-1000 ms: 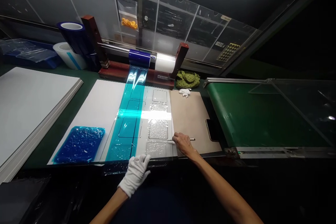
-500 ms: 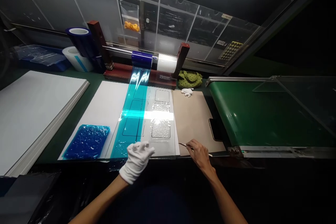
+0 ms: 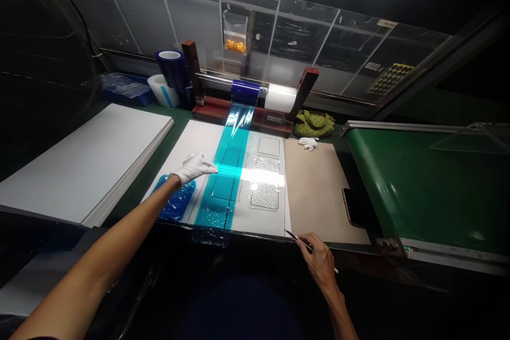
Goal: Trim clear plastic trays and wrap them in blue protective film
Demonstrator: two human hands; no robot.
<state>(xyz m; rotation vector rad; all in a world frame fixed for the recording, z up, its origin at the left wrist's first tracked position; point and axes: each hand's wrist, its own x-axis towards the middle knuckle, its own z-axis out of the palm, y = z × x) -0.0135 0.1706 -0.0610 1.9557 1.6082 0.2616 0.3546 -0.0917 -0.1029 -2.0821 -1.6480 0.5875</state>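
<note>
My left hand [image 3: 195,168], in a white glove, has its thumb and fingers pinched together at the left edge of the blue film strip [image 3: 219,191]. What lies between the fingertips is too small to make out. A bright band crosses the strip beside them. Blue film runs down from the blue roll [image 3: 245,92] over a sheet with drawn outlines. My bare right hand [image 3: 320,259] is closed round a slim pointed tool [image 3: 295,237] with a dark tip, near the front edge. Right of the strip lies a bubbly clear piece [image 3: 265,183]. Blue film pieces [image 3: 177,202] lie under my left forearm.
The wooden roll stand [image 3: 239,111] also carries a white roll [image 3: 281,97]. A stack of white sheets [image 3: 91,154] is on the left. To the right are brown card [image 3: 322,191], a phone [image 3: 354,207] and a green conveyor belt [image 3: 430,180]. A green pouch [image 3: 314,123] sits behind.
My left hand has moved up and left from the front of the film to its left edge, and its fingers have closed. My right hand still holds the tool. The view has shifted.
</note>
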